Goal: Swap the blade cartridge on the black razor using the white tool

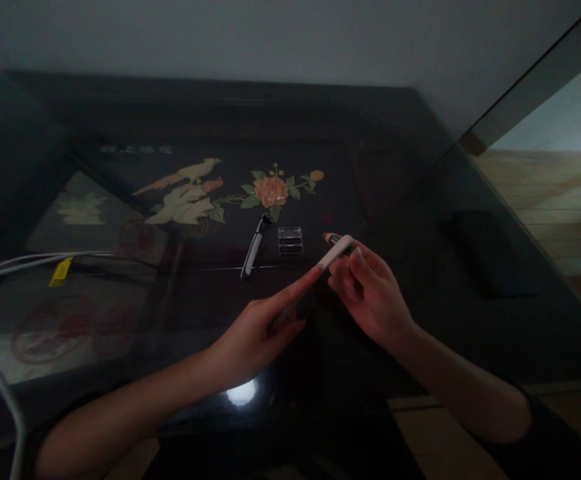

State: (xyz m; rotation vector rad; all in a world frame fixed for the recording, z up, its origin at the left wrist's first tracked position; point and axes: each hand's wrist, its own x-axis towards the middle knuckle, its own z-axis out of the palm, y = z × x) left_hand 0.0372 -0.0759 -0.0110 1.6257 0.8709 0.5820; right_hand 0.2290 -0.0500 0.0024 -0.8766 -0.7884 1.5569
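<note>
My left hand (255, 333) is closed around the white handle of a razor (338, 252), its index finger stretched along the handle. The handle points up and to the right. At its far end my right hand (370, 280) pinches a small dark razor head with a green strip (337, 239); fingers partly hide it, so I cannot tell whether it is joined to the handle. Left of my hands, a second razor (254, 252), black and silver-grey, lies on the glass tabletop. Beside it sits a small clear plastic case (290, 241) with dark razor cartridges inside.
The dark glass tabletop (250, 113) covers a raised bird-and-flower picture (270, 191). White cables (35, 259) with a yellow tag (61, 272) run in from the left. A flat dark object (490, 253) lies at the right. A pale wall stands behind the table.
</note>
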